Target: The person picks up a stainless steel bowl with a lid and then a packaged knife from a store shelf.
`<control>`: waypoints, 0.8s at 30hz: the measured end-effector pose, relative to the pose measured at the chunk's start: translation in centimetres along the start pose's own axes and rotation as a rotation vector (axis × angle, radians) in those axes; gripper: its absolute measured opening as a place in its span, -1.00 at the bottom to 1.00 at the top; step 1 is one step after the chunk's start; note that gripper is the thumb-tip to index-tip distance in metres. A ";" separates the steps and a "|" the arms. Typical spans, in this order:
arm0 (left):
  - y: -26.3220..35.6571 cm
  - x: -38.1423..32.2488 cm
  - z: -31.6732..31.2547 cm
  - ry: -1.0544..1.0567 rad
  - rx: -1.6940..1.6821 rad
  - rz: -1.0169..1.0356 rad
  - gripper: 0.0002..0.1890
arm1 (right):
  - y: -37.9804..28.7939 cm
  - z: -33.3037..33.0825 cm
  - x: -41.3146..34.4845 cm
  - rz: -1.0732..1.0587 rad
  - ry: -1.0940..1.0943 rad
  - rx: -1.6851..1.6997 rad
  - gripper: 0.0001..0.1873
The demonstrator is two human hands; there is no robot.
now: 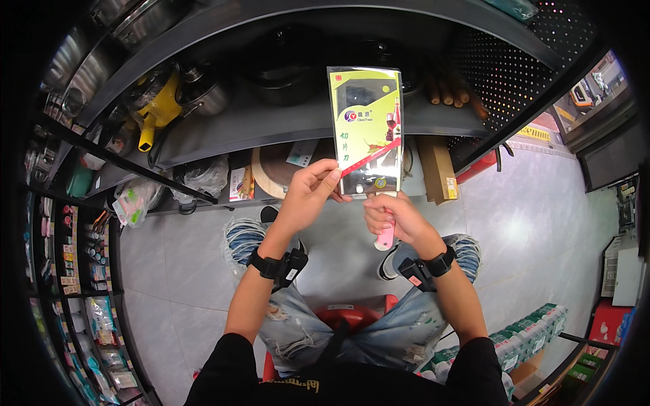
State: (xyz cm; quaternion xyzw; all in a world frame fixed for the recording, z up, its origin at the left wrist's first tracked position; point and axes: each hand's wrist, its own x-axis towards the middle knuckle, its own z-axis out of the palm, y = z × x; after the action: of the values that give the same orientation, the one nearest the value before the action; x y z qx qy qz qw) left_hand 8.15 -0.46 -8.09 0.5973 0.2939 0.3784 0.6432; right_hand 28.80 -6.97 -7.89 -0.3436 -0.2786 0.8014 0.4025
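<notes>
A packaged kitchen knife (368, 132) is held upright before the shelves, its broad blade covered by a green printed card sleeve with clear plastic. Its pink handle (386, 237) points down out of the pack. My right hand (393, 215) is closed around that handle just below the sleeve. At the sleeve's lower left corner, my left hand (317, 190) pinches the edge between thumb and fingers.
A dark metal shelf (284, 129) ahead bears dark pots, a yellow-wrapped pan (160, 106) and wooden rolling pins (447, 94). Below are a round wooden board (261, 175) and a cardboard box (437, 170). A red stool (350, 315) is under me; wrapped packs (523, 337) stand at lower right.
</notes>
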 end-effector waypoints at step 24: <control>0.5 0.1 0.0 0.085 -0.038 0.042 -0.74 | 0.1 0.1 0.3 -0.045 -0.084 0.004 -0.85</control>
State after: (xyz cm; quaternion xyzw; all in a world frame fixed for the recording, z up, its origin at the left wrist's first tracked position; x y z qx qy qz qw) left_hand 8.11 -0.33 -7.62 0.5743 0.3011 0.4224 0.6333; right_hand 28.56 -6.75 -7.98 -0.3025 -0.3012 0.8065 0.4091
